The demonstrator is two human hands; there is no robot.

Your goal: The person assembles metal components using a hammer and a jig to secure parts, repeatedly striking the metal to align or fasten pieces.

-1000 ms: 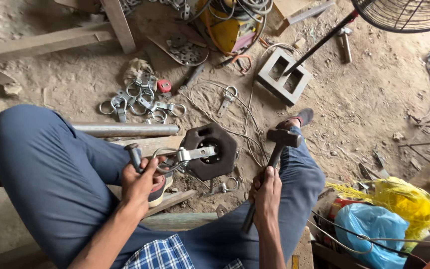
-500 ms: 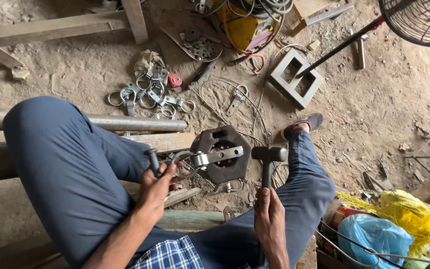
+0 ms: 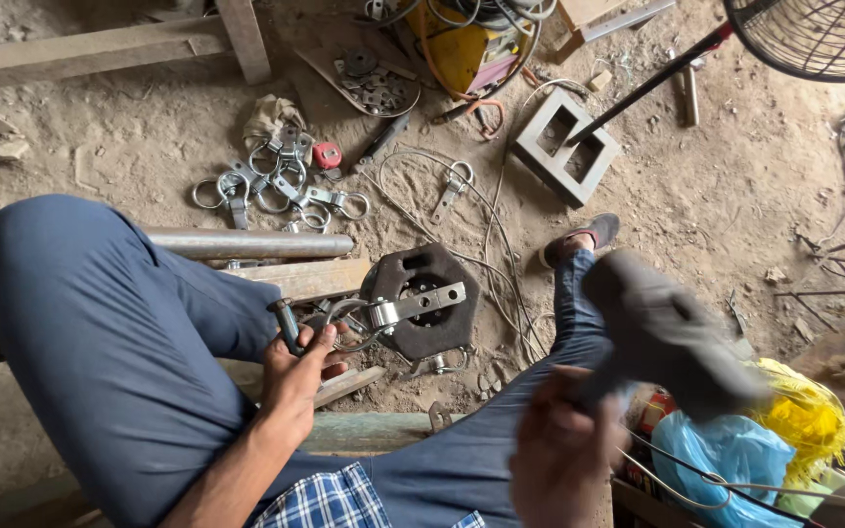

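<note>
Now the hammering step looks in hand: the left hand (image 3: 295,376) grips pliers (image 3: 288,325) that pin a metal ring clamp (image 3: 398,311) flat on the dark hexagonal block (image 3: 424,293) between the legs. Nearer and to the right, the right hand (image 3: 564,455) is closed around a raised, blurred hammer (image 3: 667,332). Striking next calls for a square aim at the clamp, clear of the pliers.

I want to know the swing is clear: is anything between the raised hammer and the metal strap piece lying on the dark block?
Nothing visible. The hammer, blurred in the right hand, is up to the right of the strap piece on the dark block. The left hand grips the ring end, off to the left.
</note>
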